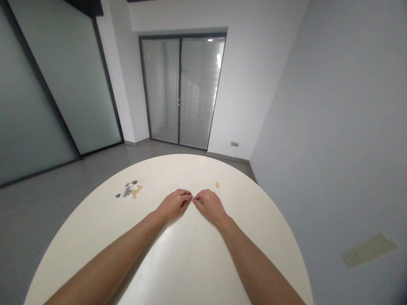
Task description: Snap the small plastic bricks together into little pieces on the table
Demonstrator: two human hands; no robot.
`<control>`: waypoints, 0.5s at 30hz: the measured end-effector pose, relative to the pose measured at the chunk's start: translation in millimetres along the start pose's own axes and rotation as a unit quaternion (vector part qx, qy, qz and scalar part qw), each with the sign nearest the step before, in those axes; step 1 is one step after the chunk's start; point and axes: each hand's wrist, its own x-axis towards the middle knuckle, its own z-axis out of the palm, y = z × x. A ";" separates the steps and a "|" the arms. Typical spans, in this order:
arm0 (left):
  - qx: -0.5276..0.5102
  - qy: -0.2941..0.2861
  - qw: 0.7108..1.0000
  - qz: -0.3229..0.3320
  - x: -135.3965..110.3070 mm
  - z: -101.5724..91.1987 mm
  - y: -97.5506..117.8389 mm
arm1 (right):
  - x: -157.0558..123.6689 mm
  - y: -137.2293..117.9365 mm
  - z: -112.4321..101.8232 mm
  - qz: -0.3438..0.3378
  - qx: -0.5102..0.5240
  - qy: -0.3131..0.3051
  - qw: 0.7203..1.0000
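Both hands meet over the middle of the round white table (pixel 197 262), fingertips almost touching. My left hand (pixel 174 204) is closed in a pinch, and something tiny and pale shows at its fingertips, too small to name. My right hand (pixel 210 205) is pinched closed too, against the same spot; what lies between its fingers is hidden. Beyond the right hand lies a small flat yellow piece (pixel 217 185). To the left of the hands is a loose group of small flat pieces: grey ones (pixel 126 192), yellow ones (pixel 136 191) and dark ones (pixel 118 195).
The table's curved far edge runs a short way beyond the hands. A grey-white wall (pixel 349 127) stands close on the right, with a strip of tape (pixel 370 250) on it. Glass doors (pixel 197 93) and frosted panels (pixel 63 76) lie farther off.
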 end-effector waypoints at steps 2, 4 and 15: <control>0.004 -0.001 1.000 -0.001 -0.1 0.5 -0.7 | -0.1 0.3 0.2 0.002 -0.002 0.003 1.000; 0.008 -0.002 1.000 -0.004 -0.1 0.9 -1.3 | -0.7 1.5 1.0 0.000 -0.003 0.004 1.000; 0.011 -0.002 1.000 -0.002 -0.5 2.5 -2.8 | -0.9 0.7 -0.9 -0.030 0.006 0.000 1.000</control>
